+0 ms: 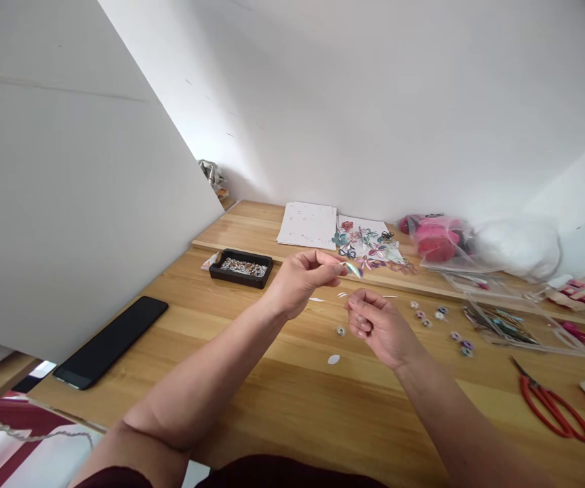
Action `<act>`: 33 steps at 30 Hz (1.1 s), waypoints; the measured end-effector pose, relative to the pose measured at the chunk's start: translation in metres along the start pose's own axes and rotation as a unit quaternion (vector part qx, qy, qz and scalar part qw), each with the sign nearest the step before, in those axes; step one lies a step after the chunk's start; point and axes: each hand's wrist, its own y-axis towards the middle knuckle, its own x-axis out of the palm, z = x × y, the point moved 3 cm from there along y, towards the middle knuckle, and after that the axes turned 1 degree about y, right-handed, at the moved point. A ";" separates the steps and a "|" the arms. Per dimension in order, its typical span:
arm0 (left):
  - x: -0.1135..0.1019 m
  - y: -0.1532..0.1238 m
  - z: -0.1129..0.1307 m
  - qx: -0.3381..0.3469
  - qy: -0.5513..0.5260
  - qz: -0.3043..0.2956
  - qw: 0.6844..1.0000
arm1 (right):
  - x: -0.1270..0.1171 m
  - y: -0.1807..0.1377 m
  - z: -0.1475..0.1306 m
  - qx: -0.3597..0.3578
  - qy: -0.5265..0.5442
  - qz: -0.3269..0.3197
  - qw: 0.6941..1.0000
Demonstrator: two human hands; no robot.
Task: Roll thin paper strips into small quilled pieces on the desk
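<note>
A small iridescent petal-like piece sits at the fingertips of the left hand, pinched between thumb and forefinger, its free tip pointing away to the right of the grip. The right hand is raised just to the right of and nearer the body than that pinch, thumb and fingers drawn together; whether a fine strand lies between them I cannot tell. The two hands are apart.

Under and nearer than the grip, a loose white petal and a small spool lie on the wooden table, whose plain wood stretches from there toward the body. Left of the grip, the black tray of beads stands near the front edge of a raised ledge; beyond it and nearer the body, a dark flat device lies beside the foot of the grey panel.

Past the grip, up on the ledge, are colourful flower shapes and white paper, backed by the wall. To its right, more spools lead to a clear box, with red-handled scissors nearer the body, bounding that side.
</note>
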 end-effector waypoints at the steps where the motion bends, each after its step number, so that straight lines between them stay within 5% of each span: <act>1: 0.001 0.000 -0.001 -0.008 -0.019 -0.003 1.000 | 0.000 0.000 0.001 0.000 -0.003 0.001 1.000; 12: 0.007 -0.006 -0.002 -0.040 -0.067 0.004 0.997 | -0.015 -0.002 0.011 -0.052 -0.129 0.028 0.990; 19: 0.005 -0.016 -0.018 -0.037 -0.016 0.018 0.999 | -0.028 -0.015 -0.003 -0.118 -0.366 0.057 0.921; 22: 0.001 -0.026 -0.033 -0.064 -0.013 0.037 0.997 | -0.025 -0.026 -0.013 -0.166 -0.307 0.051 0.936; 27: 0.002 -0.041 -0.052 -0.113 -0.048 0.047 0.991 | -0.001 -0.039 -0.016 -0.211 -0.164 -0.052 0.962; 33: 0.007 -0.051 -0.058 -0.117 -0.059 0.039 0.991 | 0.014 -0.038 -0.001 -0.201 -0.168 -0.049 0.964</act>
